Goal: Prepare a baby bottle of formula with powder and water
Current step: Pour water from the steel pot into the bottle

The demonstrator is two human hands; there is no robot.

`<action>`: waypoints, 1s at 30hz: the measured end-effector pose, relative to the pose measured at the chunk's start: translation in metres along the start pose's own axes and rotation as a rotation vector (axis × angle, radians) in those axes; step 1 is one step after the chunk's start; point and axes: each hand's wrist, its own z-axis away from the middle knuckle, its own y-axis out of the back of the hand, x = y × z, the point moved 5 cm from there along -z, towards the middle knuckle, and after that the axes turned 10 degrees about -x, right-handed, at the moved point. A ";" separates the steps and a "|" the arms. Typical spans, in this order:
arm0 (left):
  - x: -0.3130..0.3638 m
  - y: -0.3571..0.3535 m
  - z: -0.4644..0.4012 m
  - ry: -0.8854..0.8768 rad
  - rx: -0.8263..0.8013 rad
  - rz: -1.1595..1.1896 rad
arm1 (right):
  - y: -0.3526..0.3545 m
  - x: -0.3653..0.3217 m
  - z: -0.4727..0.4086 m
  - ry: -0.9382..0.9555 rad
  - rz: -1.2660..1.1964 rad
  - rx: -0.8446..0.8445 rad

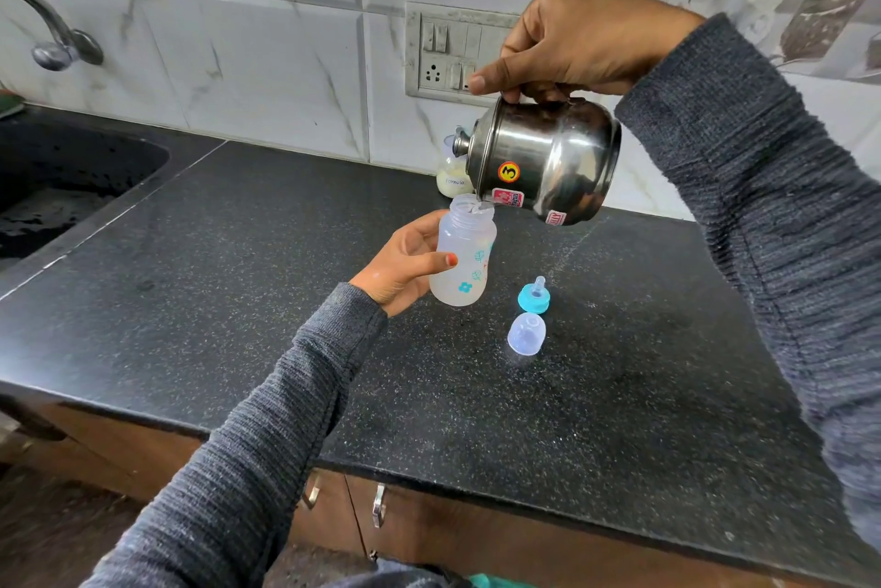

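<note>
Pouring step underway over the black speckled bench [238, 301], largest item first: steel jug [543, 158], tipped nearly on its side, lid on, lip just above the bottle mouth, a thin run of water going in. Right hand [581, 43] grips it from above at the top handle, fingers curled round it, thumb stretched forward. Judged rigid, smooth and fairly heavy when full, so it likely slips if wet; handle is the only sensible hold, and the lid could shift at this tilt. Baby bottle [462, 253], open-mouthed and held clear of the bench, sits in the left hand [405, 268], fingers wrapped round the mid body, thumb across the front. Translucent plastic, looks light and a bit squeezable; gets heavier as it fills, so hold at the waist, not the threaded neck, and don't squeeze hard. Seems to hold some water already, level hard to read. Formula jar [450, 172] stands at the back wall behind the jug, partly hidden, untouched. Clear dome cap [526, 333] and teal teat ring [534, 296] lie just beside each other on the bench, right of the bottle; both small, light, easy to knock.
</note>
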 end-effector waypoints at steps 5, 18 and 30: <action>0.001 -0.001 0.002 0.000 0.001 -0.012 | 0.000 -0.003 0.003 0.001 0.019 -0.004; 0.003 -0.002 0.005 -0.004 -0.006 -0.016 | -0.001 -0.013 0.010 0.002 0.033 -0.016; 0.004 -0.003 0.006 -0.007 -0.006 -0.016 | -0.001 -0.017 0.010 0.011 0.022 -0.024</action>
